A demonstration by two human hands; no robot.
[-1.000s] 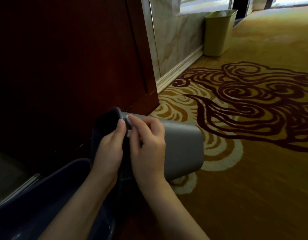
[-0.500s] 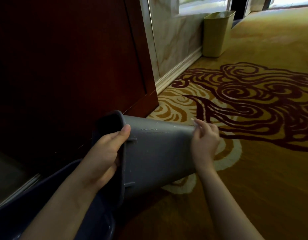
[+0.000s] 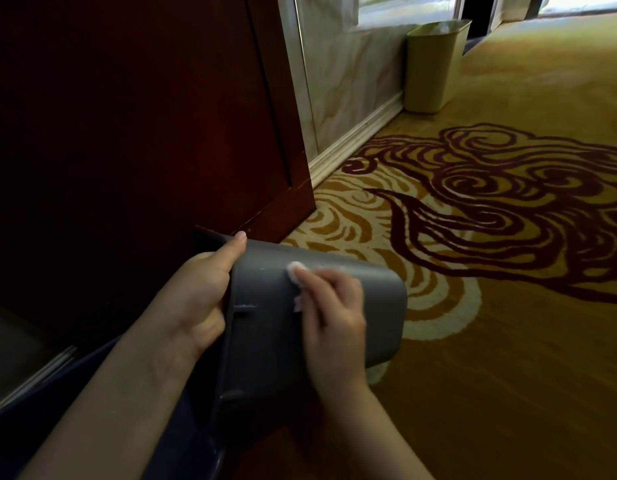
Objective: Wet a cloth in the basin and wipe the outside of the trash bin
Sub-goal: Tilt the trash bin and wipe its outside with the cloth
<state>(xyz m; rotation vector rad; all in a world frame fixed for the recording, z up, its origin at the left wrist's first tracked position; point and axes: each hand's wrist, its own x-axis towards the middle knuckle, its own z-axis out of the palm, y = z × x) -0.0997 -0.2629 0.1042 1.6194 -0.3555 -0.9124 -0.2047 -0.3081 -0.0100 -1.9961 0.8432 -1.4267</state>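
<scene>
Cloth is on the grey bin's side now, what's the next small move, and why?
Probably sweep the right hand and its white cloth along the wall toward the base of the grey bin. The left hand grips the rim, holding the bin tipped on its side, and the wall near the base looks unwiped.

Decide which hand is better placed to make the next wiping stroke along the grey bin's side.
Right hand: it presses the white cloth on the grey bin. Left hand grips the rim.
</scene>
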